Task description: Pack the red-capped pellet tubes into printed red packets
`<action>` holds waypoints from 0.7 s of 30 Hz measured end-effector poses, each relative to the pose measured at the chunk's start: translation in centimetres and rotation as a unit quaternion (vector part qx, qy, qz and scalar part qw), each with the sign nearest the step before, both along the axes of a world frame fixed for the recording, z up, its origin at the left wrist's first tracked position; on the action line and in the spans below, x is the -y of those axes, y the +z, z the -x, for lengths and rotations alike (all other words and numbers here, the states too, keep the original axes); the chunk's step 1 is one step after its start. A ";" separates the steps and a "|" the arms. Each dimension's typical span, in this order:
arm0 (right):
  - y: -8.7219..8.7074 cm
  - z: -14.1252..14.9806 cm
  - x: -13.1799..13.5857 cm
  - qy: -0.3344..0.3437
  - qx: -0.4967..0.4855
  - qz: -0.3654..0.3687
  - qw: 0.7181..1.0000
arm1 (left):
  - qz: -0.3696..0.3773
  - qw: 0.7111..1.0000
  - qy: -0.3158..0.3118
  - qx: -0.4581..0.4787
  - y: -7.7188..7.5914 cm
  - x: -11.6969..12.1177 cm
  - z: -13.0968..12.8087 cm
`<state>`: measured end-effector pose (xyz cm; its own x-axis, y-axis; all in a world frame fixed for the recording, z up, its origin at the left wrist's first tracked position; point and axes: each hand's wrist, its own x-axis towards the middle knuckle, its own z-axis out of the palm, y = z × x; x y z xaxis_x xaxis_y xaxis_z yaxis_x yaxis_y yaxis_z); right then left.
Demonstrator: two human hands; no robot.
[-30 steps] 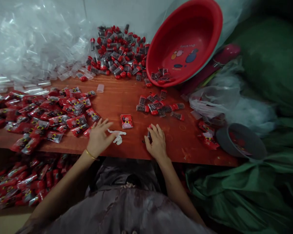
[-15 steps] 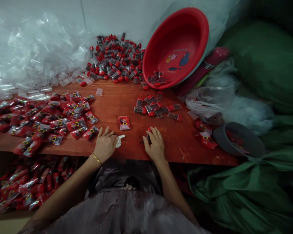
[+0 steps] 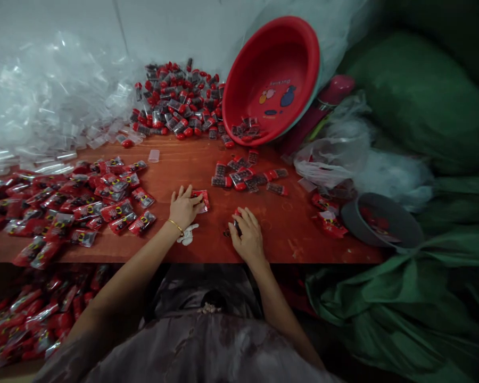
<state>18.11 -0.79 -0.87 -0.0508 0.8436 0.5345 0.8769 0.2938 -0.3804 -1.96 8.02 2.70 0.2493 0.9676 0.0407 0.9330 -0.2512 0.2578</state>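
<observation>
My left hand (image 3: 183, 208), with a gold bracelet at the wrist, lies over a small red printed packet (image 3: 203, 202) on the table. Its fingers are stretched out, and the tips touch the packet's left part. Beside that wrist is a small pile of white pieces (image 3: 188, 234). To the right, my right hand (image 3: 247, 234) curls round a small clear container with a red cap (image 3: 237, 225) and dark contents, partly hidden by the fingers. Beyond it lie several similar red-capped containers (image 3: 240, 175).
Filled red packets (image 3: 91, 197) cover the table's left side; more fill a box (image 3: 35, 314) below. Clear plastic sleeves (image 3: 48, 101) and red-capped containers (image 3: 179, 101) are heaped behind. A red basin (image 3: 277, 64) leans at the back; a grey bowl (image 3: 353, 221) stands right.
My left hand has moved forward from beside the white pieces onto the red packet. My right hand stays round the red-capped container. The view has shifted slightly.
</observation>
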 end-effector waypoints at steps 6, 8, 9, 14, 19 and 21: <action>-0.1 0.0 0.1 -0.007 -0.007 0.000 1.000 | -0.015 0.999 0.032 0.012 0.3 0.3 -1.0; -0.2 0.0 0.2 -0.010 -0.004 -0.004 1.000 | -0.014 0.999 0.045 0.016 0.4 0.4 -0.9; -0.2 0.0 0.2 -0.011 -0.002 -0.006 1.000 | -0.014 0.998 0.052 0.020 0.4 0.4 -0.7; -0.3 0.0 0.2 -0.015 0.010 -0.031 0.999 | -0.018 0.995 0.089 0.052 1.0 0.2 0.2; 0.2 0.1 0.5 -0.047 0.013 -0.058 0.997 | -0.013 0.981 0.139 0.136 2.4 0.0 0.8; 1.0 0.9 0.6 -0.058 -0.021 -0.060 0.996 | -0.031 0.977 0.130 0.166 3.1 0.6 0.6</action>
